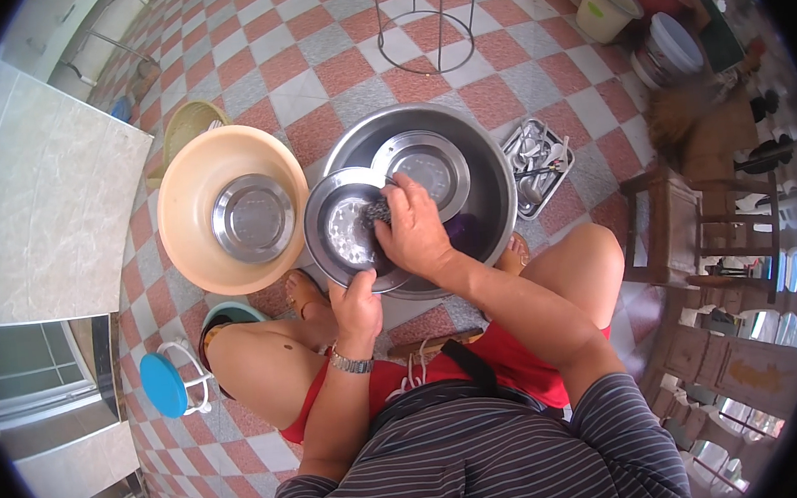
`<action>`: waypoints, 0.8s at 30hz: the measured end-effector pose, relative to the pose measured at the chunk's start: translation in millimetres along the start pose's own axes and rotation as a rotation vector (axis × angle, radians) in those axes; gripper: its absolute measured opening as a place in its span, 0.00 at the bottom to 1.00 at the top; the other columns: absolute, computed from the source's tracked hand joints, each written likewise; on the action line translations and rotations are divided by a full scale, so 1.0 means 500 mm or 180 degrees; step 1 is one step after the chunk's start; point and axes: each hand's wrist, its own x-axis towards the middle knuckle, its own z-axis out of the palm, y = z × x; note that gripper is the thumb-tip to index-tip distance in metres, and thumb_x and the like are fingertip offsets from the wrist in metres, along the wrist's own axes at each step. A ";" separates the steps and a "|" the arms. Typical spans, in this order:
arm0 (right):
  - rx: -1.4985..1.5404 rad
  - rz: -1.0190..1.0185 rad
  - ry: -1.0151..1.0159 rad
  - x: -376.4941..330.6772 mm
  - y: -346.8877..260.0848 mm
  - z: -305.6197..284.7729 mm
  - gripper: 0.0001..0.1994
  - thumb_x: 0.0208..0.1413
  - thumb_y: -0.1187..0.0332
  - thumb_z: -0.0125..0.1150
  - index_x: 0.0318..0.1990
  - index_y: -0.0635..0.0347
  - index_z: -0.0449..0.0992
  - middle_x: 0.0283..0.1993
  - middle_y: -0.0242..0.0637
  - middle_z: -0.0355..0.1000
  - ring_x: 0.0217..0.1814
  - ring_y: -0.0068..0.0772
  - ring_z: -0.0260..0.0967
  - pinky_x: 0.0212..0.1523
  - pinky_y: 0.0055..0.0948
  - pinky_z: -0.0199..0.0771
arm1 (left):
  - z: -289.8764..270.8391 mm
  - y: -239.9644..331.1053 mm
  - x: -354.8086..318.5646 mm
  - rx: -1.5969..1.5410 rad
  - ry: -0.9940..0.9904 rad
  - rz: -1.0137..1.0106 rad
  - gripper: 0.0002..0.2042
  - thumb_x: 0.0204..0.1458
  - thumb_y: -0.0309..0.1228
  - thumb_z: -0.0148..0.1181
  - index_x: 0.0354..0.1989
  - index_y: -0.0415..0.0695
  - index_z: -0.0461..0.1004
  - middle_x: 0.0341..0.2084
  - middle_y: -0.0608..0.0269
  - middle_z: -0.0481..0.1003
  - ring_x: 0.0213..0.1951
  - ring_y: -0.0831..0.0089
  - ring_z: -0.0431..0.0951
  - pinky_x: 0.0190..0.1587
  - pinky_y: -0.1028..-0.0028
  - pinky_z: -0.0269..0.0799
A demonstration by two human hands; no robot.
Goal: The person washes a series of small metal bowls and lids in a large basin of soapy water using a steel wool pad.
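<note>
My left hand (pixel 358 306) grips the near rim of a round metal dish (pixel 320 199), tilted over the left side of a large metal basin (pixel 505 205). Patches of white suds cover the dish's inside. Pressed against its right inner part is a dark scouring pad (pixel 378 210), held in the closed fingers of my right hand (pixel 416 228). A second metal dish (pixel 453 165) rests inside the basin, beyond my right hand. To the left, a peach plastic tub (pixel 181 215) has another metal dish (pixel 253 218) lying in it.
Right of the basin lies a metal tray (pixel 557 183) of spoons and other cutlery. An orange-topped wire stool (pixel 437 21) stands ahead. Wooden chairs (pixel 686 217) line the right side, with buckets (pixel 606 6) farther off. A small blue-seated stool (pixel 165 383) is by my left leg.
</note>
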 end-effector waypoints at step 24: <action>0.1791 -0.0780 -0.1669 -0.001 0.030 -0.017 0.13 0.53 0.65 0.69 0.45 0.56 0.79 0.50 0.46 0.73 0.56 0.52 0.71 0.57 0.41 0.72 | 0.004 0.007 0.006 -0.0134 0.0154 -0.0423 0.30 0.69 0.55 0.41 0.62 0.39 0.61 0.53 0.55 0.72 0.51 0.66 0.77 0.46 0.65 0.80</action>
